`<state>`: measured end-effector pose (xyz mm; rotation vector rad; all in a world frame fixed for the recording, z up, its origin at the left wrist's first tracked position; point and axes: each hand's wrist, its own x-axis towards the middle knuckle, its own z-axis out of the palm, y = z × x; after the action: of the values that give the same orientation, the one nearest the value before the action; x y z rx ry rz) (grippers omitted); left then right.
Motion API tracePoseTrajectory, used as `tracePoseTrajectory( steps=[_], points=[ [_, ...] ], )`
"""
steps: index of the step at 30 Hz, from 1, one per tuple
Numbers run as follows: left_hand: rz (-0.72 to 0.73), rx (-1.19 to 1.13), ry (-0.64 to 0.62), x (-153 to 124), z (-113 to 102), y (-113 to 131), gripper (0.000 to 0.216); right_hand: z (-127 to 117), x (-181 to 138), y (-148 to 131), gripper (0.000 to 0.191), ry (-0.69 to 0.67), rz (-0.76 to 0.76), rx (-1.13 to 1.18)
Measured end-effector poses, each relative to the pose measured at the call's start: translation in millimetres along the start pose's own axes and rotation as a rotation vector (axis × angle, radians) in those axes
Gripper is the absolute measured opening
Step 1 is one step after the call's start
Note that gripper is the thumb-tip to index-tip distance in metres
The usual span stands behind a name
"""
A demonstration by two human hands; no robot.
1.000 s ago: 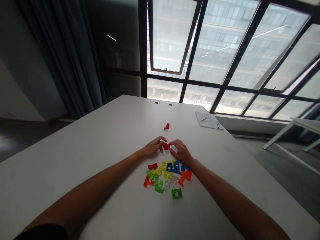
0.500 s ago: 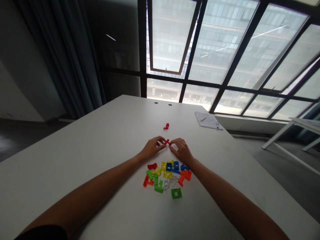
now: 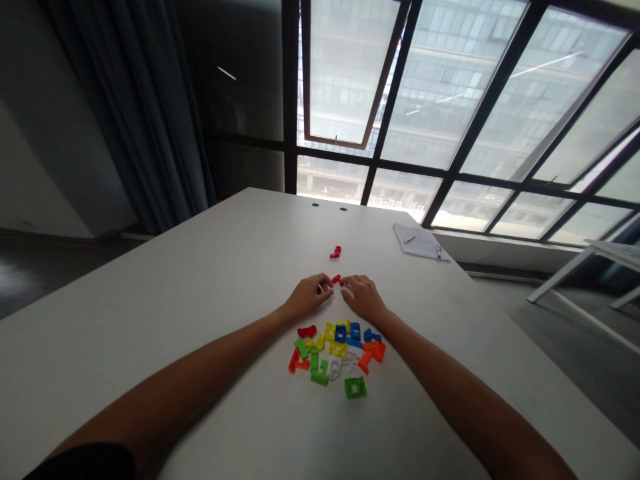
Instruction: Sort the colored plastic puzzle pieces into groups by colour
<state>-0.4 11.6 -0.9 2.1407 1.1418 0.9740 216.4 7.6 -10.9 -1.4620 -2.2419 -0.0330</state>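
Observation:
A small red plastic building piece is between my two hands, above or on the white table; which of these I cannot tell. My right hand has its fingertips at the near right end of this piece, thumb below and fingers above. Just left of it, my left hand is curled with a gap between thumb and fingers, and nothing shows in that gap. Farther up the table lies another red piece, made of a block and a smaller part.
Nearer my body lies a loose pile of plastic pieces: yellow, blue, orange, green, clear white and one red piece. Papers with pens lie at the white table's far right edge.
The red piece between my hands has turned and moved slightly away from me. My left fingers have come off it and parted. The whole view has shifted slightly.

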Motion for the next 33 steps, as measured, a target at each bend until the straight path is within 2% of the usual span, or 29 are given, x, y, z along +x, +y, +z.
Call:
tracePoseTrajectory(
  steps=[4, 7, 9, 12, 14, 18, 19, 21, 24, 27, 29, 31, 33],
  points=[
    [0.004, -0.001, -0.003, 0, -1, 0, 0.015, 7, 29, 3, 0.051, -0.079, 0.094, -0.089],
    [-0.01, -0.006, -0.002, -1, 0, 1, 0.016, 13, 40, 5, 0.065, -0.081, 0.166, -0.116],
    [-0.022, -0.012, -0.01, -2, 1, 1, 0.017, 15, 38, 8, 0.059, -0.068, 0.143, -0.108],
    [-0.051, -0.028, -0.05, 1, -4, 1, 0.022, 16, 29, 12, 0.04, -0.065, 0.065, -0.094],
    [-0.065, -0.04, -0.173, 6, -16, 3, 0.027, 16, 25, 14, 0.033, -0.057, 0.04, -0.093],
    [-0.024, 0.027, -0.65, 15, -57, 17, 0.032, 17, 25, 15, 0.031, -0.034, 0.037, -0.087],
    [-0.032, 0.067, -0.732, 16, -65, 21, 0.032, 18, 25, 15, 0.031, -0.034, 0.036, -0.084],
    [-0.077, 0.119, -0.869, 14, -75, 30, 0.035, 18, 26, 15, 0.031, -0.033, 0.038, -0.079],
    [-0.139, 0.149, -1.003, 9, -73, 38, 0.041, 18, 26, 15, 0.031, -0.035, 0.038, -0.076],
    [-0.135, 0.17, -0.998, 8, -66, 37, 0.033, 17, 25, 16, 0.03, -0.038, 0.035, -0.077],
    [-0.129, 0.104, -0.984, 10, -66, 32, 0.03, 17, 25, 15, 0.03, -0.038, 0.032, -0.077],
    [-0.131, -0.079, -0.967, 13, -68, 25, 0.032, 17, 25, 15, 0.029, -0.031, 0.028, -0.076],
    [-0.138, -0.313, -0.872, 15, -67, 17, 0.038, 17, 24, 13, 0.028, -0.016, 0.026, -0.073]
  ],
)
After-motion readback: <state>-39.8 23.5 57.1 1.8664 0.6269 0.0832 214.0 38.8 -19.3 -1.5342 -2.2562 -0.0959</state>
